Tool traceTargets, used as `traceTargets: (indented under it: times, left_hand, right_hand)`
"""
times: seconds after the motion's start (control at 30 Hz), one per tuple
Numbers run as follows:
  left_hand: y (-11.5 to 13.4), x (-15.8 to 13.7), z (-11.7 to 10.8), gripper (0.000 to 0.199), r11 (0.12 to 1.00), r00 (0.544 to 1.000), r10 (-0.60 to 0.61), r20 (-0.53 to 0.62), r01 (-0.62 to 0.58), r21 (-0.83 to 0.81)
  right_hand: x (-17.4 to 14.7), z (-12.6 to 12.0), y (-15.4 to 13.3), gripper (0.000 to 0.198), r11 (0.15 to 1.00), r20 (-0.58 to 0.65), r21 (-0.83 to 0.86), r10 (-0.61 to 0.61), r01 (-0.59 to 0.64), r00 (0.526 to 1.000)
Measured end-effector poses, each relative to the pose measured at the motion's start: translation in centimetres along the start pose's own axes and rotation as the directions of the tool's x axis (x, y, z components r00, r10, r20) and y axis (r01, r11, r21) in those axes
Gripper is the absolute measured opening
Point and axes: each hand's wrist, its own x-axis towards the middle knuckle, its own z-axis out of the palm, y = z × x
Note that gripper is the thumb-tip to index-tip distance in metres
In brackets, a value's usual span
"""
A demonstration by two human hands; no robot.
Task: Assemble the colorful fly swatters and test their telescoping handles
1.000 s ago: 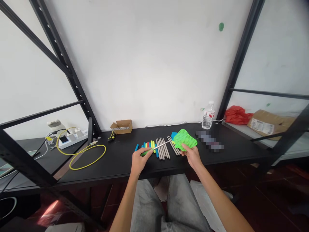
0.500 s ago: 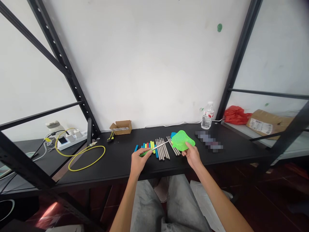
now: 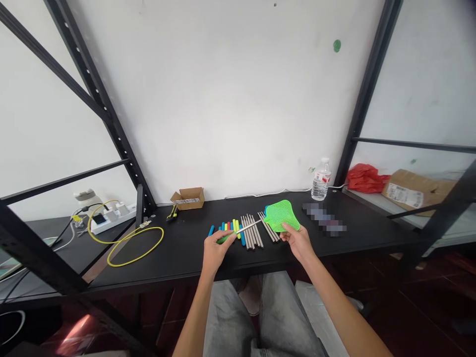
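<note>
Swatter head, bright green plastic mesh, rounded-square, was pinched at its near edge by the right hand and held just above the black table. Thin metal rod ran from the head to a green grip clasped in the closed fingers of the left hand. Beneath lay loose coloured grips, grey rods and a blue swatter head. Beyond stood a water bottle and a small cardboard box; a yellow cable lay to the left.
</note>
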Motion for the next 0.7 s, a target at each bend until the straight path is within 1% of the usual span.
traceTargets:
  times: [0.27, 0.7]
  left_hand:
    - [-0.11, 0.03, 0.03, 0.029, 1.000, 1.000, -0.004, 0.010, 0.005, -0.008]
    - [-0.10, 0.05, 0.00, 0.028, 1.000, 1.000, 0.016, 0.025, -0.016, 0.001]
  right_hand:
    - [0.00, 0.12, 0.02, 0.031, 1.000, 0.004, -0.029, 0.000, 0.000, 1.000]
    - [-0.05, 0.05, -0.03, 0.028, 1.000, 0.021, 0.009, 0.012, -0.013, 1.000]
